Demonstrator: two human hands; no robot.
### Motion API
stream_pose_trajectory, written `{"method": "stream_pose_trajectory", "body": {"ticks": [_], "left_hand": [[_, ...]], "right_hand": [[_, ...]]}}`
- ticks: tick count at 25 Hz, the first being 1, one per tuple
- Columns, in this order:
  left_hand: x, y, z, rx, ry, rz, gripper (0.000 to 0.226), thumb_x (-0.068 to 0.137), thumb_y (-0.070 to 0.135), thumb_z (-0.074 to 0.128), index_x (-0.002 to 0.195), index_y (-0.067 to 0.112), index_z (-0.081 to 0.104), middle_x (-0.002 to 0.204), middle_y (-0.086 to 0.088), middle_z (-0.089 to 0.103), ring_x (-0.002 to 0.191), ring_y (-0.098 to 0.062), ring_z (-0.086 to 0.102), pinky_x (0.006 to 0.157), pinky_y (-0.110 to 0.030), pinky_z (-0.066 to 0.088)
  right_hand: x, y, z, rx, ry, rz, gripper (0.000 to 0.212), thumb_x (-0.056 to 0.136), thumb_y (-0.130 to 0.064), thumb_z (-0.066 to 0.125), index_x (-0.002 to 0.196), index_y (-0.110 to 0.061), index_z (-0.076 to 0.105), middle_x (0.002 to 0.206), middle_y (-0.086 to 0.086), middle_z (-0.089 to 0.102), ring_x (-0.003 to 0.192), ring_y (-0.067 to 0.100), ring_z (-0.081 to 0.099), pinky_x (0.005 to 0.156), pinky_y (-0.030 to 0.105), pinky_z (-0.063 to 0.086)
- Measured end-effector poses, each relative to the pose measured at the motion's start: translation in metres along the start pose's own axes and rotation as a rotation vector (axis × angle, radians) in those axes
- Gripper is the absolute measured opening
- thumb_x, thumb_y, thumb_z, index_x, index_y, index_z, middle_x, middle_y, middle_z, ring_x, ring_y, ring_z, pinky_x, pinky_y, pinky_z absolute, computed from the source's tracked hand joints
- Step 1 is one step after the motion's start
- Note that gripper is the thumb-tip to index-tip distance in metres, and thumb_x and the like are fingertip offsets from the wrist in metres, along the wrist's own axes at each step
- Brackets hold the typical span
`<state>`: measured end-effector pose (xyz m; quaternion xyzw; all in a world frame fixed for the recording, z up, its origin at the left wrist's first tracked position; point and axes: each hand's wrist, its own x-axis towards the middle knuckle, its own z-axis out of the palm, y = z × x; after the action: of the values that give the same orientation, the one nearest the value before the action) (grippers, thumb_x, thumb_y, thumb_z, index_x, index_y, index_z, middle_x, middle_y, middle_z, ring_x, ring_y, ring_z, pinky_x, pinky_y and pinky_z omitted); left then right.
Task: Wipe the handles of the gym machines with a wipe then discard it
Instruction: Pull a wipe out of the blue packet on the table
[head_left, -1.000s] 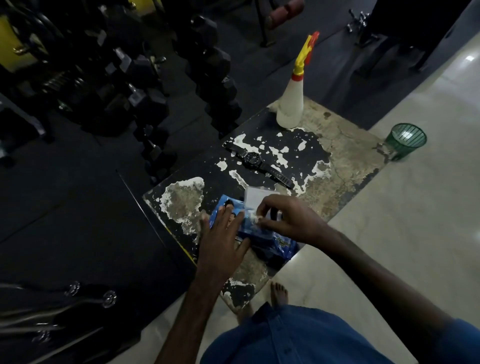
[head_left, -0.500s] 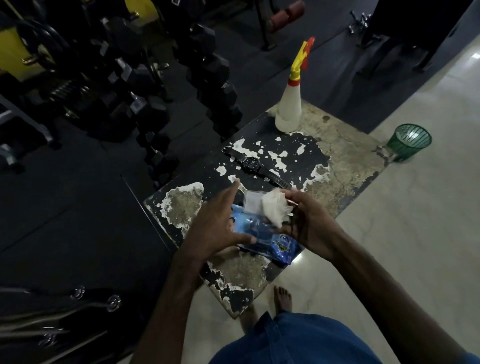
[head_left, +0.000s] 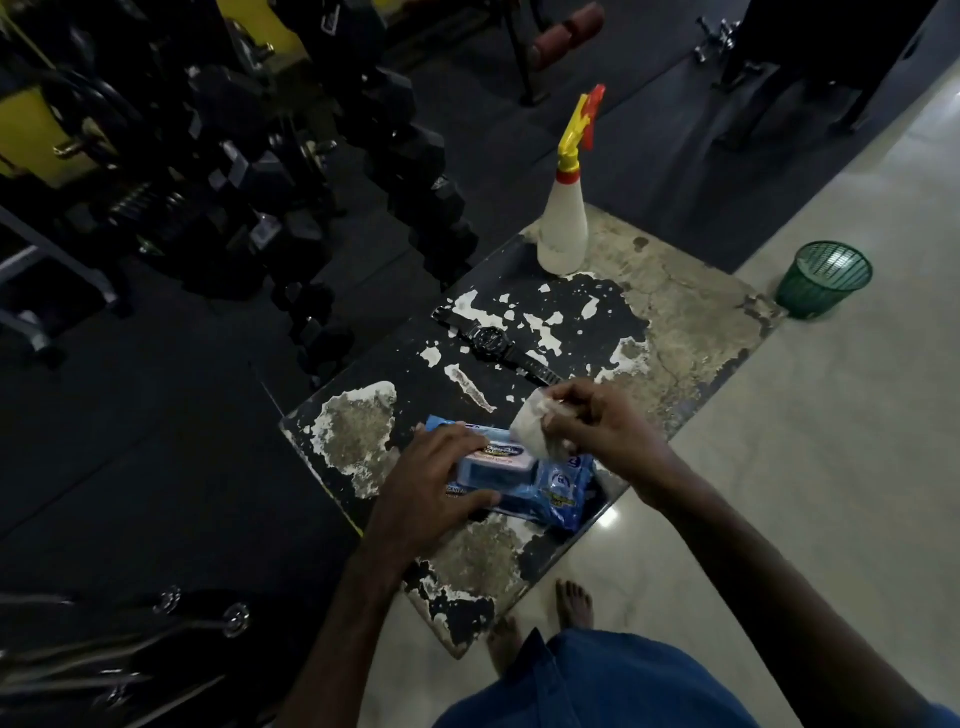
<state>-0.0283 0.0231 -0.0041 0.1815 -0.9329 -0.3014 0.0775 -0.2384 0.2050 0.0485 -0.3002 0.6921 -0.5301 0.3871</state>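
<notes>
Two hands work over the worn bench (head_left: 691, 312): the left hand (head_left: 431, 488) lies on the blue wipe pack (head_left: 524, 480), fingers lightly curled over its edge and lid, likely steadying it. Just right of that, the right hand (head_left: 602, 434) pinches a crumpled white wipe (head_left: 530, 428) above the pack, clear of it. Farther right, a green bin (head_left: 823, 278) stands on the floor, probably for discarding.
</notes>
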Motion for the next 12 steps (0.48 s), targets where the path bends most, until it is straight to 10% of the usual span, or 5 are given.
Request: {"method": "stream_pose_trajectory", "body": {"ticks": [5, 12], "left_hand": [[-0.023, -0.002, 0.022, 0.205, 0.079, 0.051, 0.061, 0.098, 0.061, 0.059, 0.145, 0.022, 0.063, 0.157, 0.001, 0.056, 0.151, -0.019, 0.043, 0.121, -0.062, 0.036], [-0.029, 0.026, 0.011, 0.068, 0.1, -0.06, 0.073, 0.1, 0.07, 0.053, 0.157, 0.025, 0.05, 0.166, 0.009, 0.044, 0.159, -0.006, 0.026, 0.133, -0.048, 0.015]], "right_hand": [[-0.001, 0.018, 0.028, -0.418, -0.118, -0.119, 0.017, 0.093, -0.016, 0.076, 0.109, -0.02, 0.072, 0.085, -0.015, 0.069, 0.075, -0.008, 0.065, 0.065, 0.013, 0.047], [0.016, -0.008, 0.033, -0.434, -0.17, -0.115, 0.014, 0.094, -0.015, 0.074, 0.105, -0.023, 0.071, 0.087, -0.008, 0.073, 0.071, 0.001, 0.069, 0.064, 0.025, 0.057]]}}
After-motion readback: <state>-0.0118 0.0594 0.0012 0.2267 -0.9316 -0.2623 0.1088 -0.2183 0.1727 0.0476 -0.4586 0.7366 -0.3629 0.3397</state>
